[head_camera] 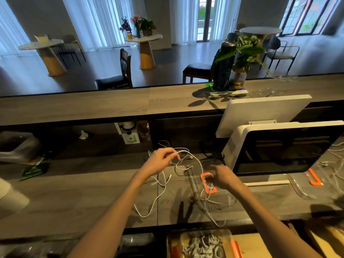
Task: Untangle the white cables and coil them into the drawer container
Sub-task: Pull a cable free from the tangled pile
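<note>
A tangle of white cables (162, 185) sprawls over the grey wooden counter (74, 198) in front of me. My left hand (160, 158) is raised above the counter and pinches a loop of cable between fingers and thumb. My right hand (222, 176) grips cable strands over a clear container with an orange handle (208, 185) lying on the counter. Below the counter edge a clear drawer container (202, 244) with orange handles holds several coiled white cables.
A white point-of-sale screen (283, 149) stands close on the right, a second display (260, 112) behind it. More clear containers and loose cables (333, 164) lie at far right. A plant in a glass vase (240, 71) stands on the raised ledge. A grey bin (16, 146) sits left.
</note>
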Demonstrator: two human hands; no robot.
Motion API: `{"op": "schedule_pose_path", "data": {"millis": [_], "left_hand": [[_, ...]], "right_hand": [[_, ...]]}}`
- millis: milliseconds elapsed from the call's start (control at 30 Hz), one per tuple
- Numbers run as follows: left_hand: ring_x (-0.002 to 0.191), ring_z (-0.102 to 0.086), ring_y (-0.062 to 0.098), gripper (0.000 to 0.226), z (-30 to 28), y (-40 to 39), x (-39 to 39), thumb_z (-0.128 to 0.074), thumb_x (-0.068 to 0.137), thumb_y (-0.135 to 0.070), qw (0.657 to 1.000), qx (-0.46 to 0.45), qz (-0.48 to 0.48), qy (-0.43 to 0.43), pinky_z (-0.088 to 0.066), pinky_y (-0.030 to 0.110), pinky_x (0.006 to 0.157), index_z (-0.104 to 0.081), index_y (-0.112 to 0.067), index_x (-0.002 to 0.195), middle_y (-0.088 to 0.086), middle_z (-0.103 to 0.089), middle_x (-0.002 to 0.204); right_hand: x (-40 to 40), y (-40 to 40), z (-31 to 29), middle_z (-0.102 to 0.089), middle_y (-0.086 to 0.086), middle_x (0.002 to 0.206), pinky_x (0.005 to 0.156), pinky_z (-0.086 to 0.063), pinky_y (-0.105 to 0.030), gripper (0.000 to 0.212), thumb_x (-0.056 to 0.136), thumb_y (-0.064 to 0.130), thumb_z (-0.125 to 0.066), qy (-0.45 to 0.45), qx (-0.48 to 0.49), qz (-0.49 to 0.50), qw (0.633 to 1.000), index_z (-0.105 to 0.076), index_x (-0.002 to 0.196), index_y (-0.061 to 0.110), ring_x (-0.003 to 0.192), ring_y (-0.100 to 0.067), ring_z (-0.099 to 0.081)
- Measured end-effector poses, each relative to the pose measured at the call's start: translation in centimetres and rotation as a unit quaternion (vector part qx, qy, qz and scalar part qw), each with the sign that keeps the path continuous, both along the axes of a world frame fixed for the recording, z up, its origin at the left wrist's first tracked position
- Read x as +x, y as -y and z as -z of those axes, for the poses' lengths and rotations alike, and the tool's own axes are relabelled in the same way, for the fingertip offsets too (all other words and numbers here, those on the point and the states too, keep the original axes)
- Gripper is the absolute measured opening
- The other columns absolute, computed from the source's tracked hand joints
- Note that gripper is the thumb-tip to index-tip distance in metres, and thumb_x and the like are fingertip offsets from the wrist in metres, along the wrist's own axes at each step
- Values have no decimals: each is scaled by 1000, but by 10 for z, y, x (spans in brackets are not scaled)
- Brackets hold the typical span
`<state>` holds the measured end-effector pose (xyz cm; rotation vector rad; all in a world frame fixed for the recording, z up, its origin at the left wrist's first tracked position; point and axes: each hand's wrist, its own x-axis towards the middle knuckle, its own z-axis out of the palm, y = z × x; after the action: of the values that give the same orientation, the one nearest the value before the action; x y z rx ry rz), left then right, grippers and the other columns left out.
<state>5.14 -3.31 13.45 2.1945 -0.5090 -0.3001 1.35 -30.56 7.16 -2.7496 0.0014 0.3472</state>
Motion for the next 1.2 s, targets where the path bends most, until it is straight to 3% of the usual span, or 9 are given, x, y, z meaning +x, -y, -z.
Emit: {"op": "schedule_pose_path", "data": {"millis": [100,167,333,533,667,800,900,1067,1200], "left_hand": [[54,-47,7,22,6,17,-18,-53,104,-24,999,-29,15,-33,-39,22,58,-75,-20,99,-8,-53,59],[53,-47,6,22,9,25,-25,-53,104,-24,998,-46,19,-41,-39,20,57,-75,-20,99,-11,-53,56],[55,-50,7,21,14,31,-31,-54,104,-28,998,-63,-7,-31,-41,23,59,-73,-23,96,-9,-55,57],[50,-37,5,25,30,20,-38,-62,99,-37,999,-20,9,-44,-30,22,52,-76,-20,89,-14,-49,51],[55,-41,15,29,51,-5,-43,-57,102,-34,992,-47,-39,-113,-37,31,57,-74,-16,88,-2,-47,58],[52,-41,7,34,51,-4,-52,-49,106,-29,963,-180,-132,-152,-45,31,61,-68,-3,98,-7,-43,53],[49,-31,8,40,45,10,-57,-48,105,-36,925,-279,-200,-162,-30,22,47,-66,-1,105,-3,-37,57],[52,-32,7,38,35,28,-59,-36,110,-26,841,-442,-237,-202,-27,18,45,-61,2,118,-1,-42,65],[54,-40,8,37,45,39,-70,-37,109,-31,853,-385,-289,-203,-36,20,55,-59,-1,107,-1,-48,62]], "right_hand": [[-9,-10,-10,-54,8,137,100,-53,-28,56,90,28,-78,121,155,-18,980,-58,142,32,119,-10,-61],[-15,-19,-22,-58,13,133,98,-51,-18,39,95,25,-73,145,201,-68,966,-66,133,31,115,0,-60],[-31,-28,-39,-77,5,90,78,-54,-18,21,106,23,-53,53,374,-4,926,-72,109,15,87,-5,-74],[-37,-10,-30,-71,-10,83,66,-56,-38,20,105,24,-57,119,385,103,909,-71,93,16,71,-23,-67],[-40,26,-22,-70,-7,83,65,-49,-24,20,105,21,-56,144,363,199,899,-71,93,17,76,-15,-64],[-48,37,-12,-73,-5,91,65,-55,-18,15,104,16,-57,38,348,120,929,-71,109,18,81,-10,-70],[-52,27,-7,-76,-2,95,78,-61,-25,18,99,27,-64,-22,366,47,929,-71,113,17,85,-11,-74],[-56,3,-9,-75,-1,89,77,-62,-32,27,92,39,-68,-2,429,22,903,-72,113,22,81,-17,-72],[-66,-16,-10,-68,-10,79,65,-50,-31,20,95,34,-63,73,504,54,859,-74,106,21,71,-22,-62]]}}
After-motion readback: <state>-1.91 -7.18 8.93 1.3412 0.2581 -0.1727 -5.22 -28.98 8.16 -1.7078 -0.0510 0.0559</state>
